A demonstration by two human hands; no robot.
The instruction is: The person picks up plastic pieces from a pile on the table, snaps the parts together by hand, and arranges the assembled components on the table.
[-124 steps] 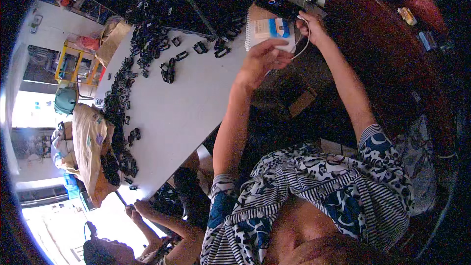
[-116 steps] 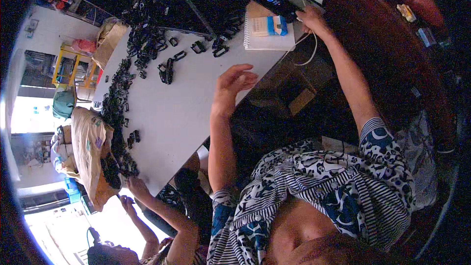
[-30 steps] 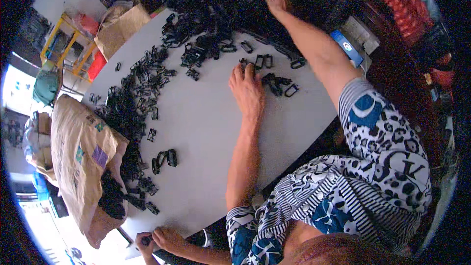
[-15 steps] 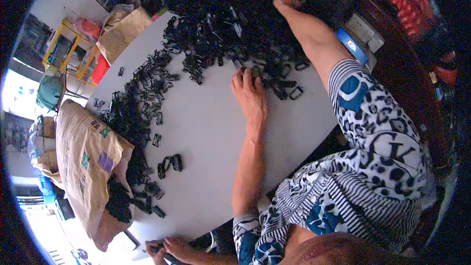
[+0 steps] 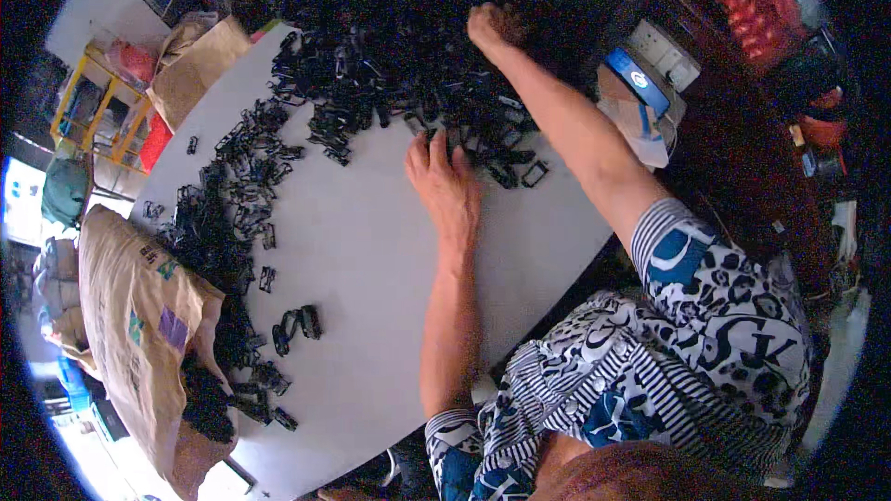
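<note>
Right hand had moved from beside the phone to the dark far side of heaped black frames, fingers curled, grip unclear; the left hand bent over their near edge, hold hidden. Most lay heaped on the surface, few apart.

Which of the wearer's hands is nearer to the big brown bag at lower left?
Left. The left hand is by the black parts, right of the bag; the right hand, also to its right, is farther, in shadow.
</note>
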